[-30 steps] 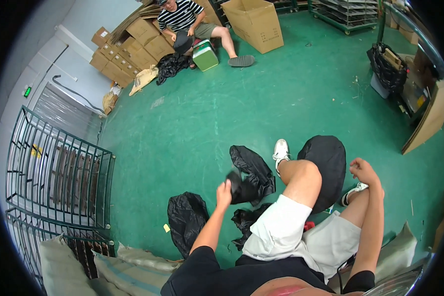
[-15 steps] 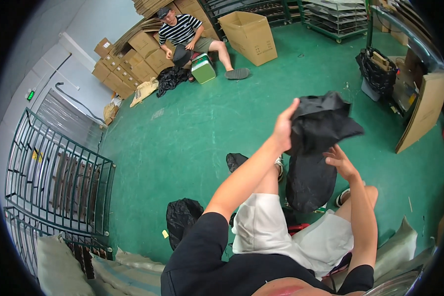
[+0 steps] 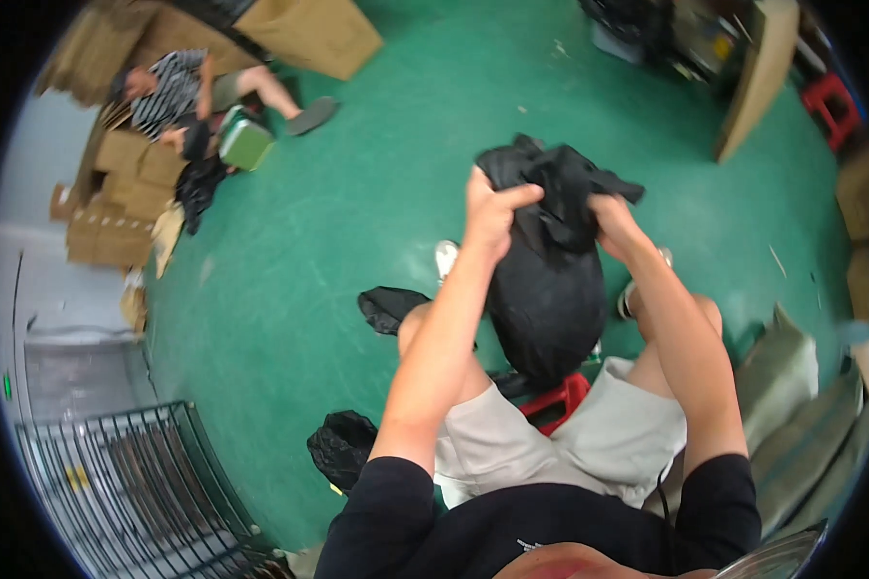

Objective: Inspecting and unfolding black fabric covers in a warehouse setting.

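A black bag, bulging and hanging above the knees at the centre of the frame, is held up at its gathered top by both hands: the left hand is closed in a pinching grip on one side of the bunched opening, the right hand closed on the other, apparently so that the mouth is kept shut and the weight hangs free. Two more black bags are seen lying on the green floor at lower left, beside a red stool.
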A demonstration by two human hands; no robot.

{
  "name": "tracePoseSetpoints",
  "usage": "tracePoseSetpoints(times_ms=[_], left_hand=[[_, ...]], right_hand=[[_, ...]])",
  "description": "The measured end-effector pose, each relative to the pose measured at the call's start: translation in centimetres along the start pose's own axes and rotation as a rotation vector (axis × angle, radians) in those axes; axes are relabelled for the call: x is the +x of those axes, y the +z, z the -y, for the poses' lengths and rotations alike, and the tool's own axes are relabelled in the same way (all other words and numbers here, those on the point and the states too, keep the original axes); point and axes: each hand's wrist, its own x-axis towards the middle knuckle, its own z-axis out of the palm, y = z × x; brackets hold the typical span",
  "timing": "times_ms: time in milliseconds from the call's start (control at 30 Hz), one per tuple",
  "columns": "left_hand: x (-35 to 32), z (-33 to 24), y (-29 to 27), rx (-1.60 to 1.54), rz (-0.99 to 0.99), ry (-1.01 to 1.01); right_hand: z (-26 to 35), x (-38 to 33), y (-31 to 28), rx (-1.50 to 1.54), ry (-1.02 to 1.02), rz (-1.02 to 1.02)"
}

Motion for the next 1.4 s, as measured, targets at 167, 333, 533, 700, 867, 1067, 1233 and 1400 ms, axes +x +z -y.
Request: tracePoseSetpoints(times_ms=[167, 333, 533, 700, 867, 1067, 1233, 1400], left_hand=[[2.0, 1.1, 0.3, -0.148, 0.036, 0.064], [1.5, 0.4, 0.6, -0.333, 0.094, 0.031], [0.0, 0.6, 0.7, -0.244, 0.114, 0.005], [-1.4, 0.2, 0.9, -0.260, 0.219, -0.098], [-1.9, -1.0, 0.0, -0.318, 0.315, -0.240], [-0.7, 0.7, -1.9, 0.397, 0.064, -0.132], [0.2, 1.3, -2.0, 0.805, -0.069, 0.060], [0.8, 0.5, -3.2, 0.162, 0.095, -0.043]], right_hand=[[2.5, -0.1, -0.2, -0.174, 0.072, -0.168], [0.4, 1.7, -3.8, -0.497, -0.057, -0.494], [0.8, 0.9, -3.8, -0.184, -0.414, -0.300], [1.0, -0.8, -2.2, -0.122, -0.452, -0.116], [2.2, -2.0, -1.4, 0.200, -0.091, 0.096], [3.2, -1.2, -3.1, 0.362, -0.091, 0.059], [3.2, -1.7, -2.5, 0.425, -0.061, 0.096], [4.3, -2.0, -2.5, 0.435, -0.036, 0.043]])
